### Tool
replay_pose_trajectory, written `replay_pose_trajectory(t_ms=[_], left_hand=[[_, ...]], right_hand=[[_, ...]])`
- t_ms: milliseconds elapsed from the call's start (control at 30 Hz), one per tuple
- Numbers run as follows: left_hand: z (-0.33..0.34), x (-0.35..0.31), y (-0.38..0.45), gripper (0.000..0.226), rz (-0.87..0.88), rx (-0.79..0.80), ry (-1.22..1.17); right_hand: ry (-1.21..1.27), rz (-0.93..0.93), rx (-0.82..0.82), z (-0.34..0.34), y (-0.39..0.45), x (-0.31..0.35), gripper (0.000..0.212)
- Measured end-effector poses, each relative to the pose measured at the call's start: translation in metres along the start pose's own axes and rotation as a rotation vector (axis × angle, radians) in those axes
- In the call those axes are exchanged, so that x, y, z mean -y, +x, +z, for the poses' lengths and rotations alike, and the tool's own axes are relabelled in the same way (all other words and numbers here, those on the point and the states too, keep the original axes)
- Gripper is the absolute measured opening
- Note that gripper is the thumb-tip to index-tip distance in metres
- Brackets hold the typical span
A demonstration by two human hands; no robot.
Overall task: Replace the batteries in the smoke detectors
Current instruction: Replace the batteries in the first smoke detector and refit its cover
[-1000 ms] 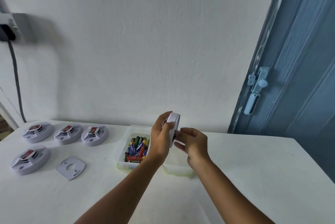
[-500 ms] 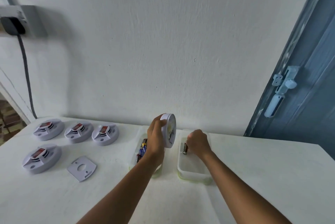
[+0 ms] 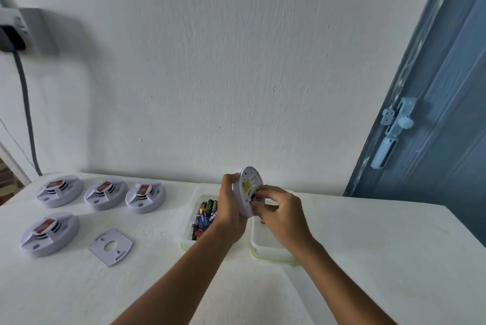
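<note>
While raised over two tubs on table: left tub holding loose batteries, right tub showing none. Left hand fingers curled, gripping smoke detector on edge, back facing right. Right hand fingertips pinched at its battery slot.

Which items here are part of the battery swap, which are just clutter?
In the job: held smoke detector; left hand; right hand; battery tub; second tub; four detectors on the table; mounting plate.

Lying about: wall plug and cable; door latch.
</note>
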State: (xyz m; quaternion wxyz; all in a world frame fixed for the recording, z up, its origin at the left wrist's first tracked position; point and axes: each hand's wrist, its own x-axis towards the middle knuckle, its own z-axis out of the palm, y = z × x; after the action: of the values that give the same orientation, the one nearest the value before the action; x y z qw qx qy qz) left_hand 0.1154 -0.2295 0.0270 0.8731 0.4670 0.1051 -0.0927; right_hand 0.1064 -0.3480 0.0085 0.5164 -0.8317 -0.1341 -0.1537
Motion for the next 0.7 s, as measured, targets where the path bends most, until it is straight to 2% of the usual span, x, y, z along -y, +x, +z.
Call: replay_pose_trajectory(t_ms=[133,233,300,367,467,533,600,633,700], left_hand=[[0.006,0.002,-0.003,0.044,0.016,-0.006,0.073],[0.005,0.001,-0.005,0.044,-0.001,-0.032,0.057],[0.003,-0.001,-0.005,0.04,-0.04,-0.05,-0.009],[-0.001,-0.003,-0.002,0.035,-0.074,-0.05,-0.103],[-0.003,-0.006,-0.001,0.036,-0.096,-0.009,-0.142],[-0.004,-0.006,0.001,0.041,-0.06,-0.014,-0.123],[-0.006,-0.007,0.003,0.045,-0.023,-0.057,-0.104],[-0.007,-0.009,0.004,0.047,-0.013,-0.07,-0.107],[-0.011,-0.012,0.003,0.045,-0.003,-0.08,-0.103]], right_hand=[[-0.04,-0.033,-0.036,-0.003,-0.005,0.009,0.015],[-0.064,-0.102,-0.101,0.0,-0.01,0.014,0.019],[-0.08,-0.221,-0.052,-0.001,-0.014,0.013,0.026],[-0.106,-0.319,0.068,-0.006,-0.015,0.011,0.031],[-0.17,-0.381,0.121,-0.014,-0.01,0.003,0.026],[-0.077,-0.289,0.007,-0.017,-0.003,0.002,0.018],[-0.049,-0.097,-0.126,-0.019,0.011,-0.003,0.01],[-0.112,0.028,-0.127,-0.02,0.02,-0.01,0.014],[-0.328,0.283,0.01,-0.02,0.037,-0.025,0.016]])
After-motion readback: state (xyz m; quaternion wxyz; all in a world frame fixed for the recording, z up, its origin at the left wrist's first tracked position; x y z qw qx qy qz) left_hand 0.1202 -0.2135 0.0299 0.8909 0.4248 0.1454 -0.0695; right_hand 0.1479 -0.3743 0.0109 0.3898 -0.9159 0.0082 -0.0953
